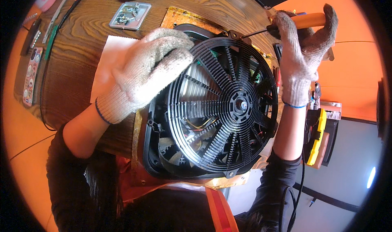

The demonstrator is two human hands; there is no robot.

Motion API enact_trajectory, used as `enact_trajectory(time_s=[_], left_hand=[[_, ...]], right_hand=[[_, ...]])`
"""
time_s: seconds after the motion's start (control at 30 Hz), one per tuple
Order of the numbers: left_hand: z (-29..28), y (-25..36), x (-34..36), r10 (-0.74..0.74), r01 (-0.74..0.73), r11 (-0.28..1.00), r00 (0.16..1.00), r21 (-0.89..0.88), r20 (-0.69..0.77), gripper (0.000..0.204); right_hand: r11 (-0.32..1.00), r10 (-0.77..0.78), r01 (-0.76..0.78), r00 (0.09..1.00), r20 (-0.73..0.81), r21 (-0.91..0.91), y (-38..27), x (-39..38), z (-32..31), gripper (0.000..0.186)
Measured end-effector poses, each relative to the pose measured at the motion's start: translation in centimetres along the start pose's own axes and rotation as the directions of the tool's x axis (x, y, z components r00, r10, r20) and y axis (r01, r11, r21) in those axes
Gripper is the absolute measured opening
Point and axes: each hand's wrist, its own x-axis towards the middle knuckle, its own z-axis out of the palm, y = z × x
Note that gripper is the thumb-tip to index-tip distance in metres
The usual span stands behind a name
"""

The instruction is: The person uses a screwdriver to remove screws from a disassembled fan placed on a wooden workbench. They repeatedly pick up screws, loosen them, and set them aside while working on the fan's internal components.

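A round black cooling fan [199, 109] with a ribbed grille sits tilted in a square black housing [148, 160]. Wires and metal parts show through the grille. My left hand [143, 70], in a soiled white knit glove, has its fingers together over the fan's upper left rim and grips it. In my gloved right hand [300, 54] is a screwdriver [308, 21] with an orange-yellow handle. Its dark shaft points left, and the tip meets a mounting tab [234, 34] on the fan's far edge. Whether a screw is under the tip is too small to tell.
Beyond my left hand, a clear shallow tray [130, 16] holds small metal hardware. White paper [107, 64] lies under that arm on the wood-grain table [77, 48]. A phone-like object [32, 74] and a black cable run along the left. Yellow and black gear [317, 136] stands at right.
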Motion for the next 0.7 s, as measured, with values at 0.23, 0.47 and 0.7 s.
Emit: enact_trajectory(time_s=[0.23, 0.47, 0.7], left_hand=[[-0.2, 0.2, 0.0, -0.121, 0.119, 0.993, 0.991, 0.025, 0.053, 0.024], [-0.2, 0.0, -0.5, -0.084, 0.084, 0.991, 0.996, 0.1, 0.001, 0.027], [0.5, -0.6, -0.6, -0.139, 0.138, 0.987, 0.99, -0.077, -0.012, 0.028]], right_hand=[[0.992, 0.096, -0.103, 0.992, 0.08, 0.078, -1.0, 0.7, -0.8, 0.076], [1.0, -0.021, 0.021, 1.0, -0.011, 0.0, -0.3, 0.4, 0.0, 0.075], [0.995, 0.028, -0.03, 0.999, 0.029, 0.1, -1.2, 0.0, 0.0, 0.069]])
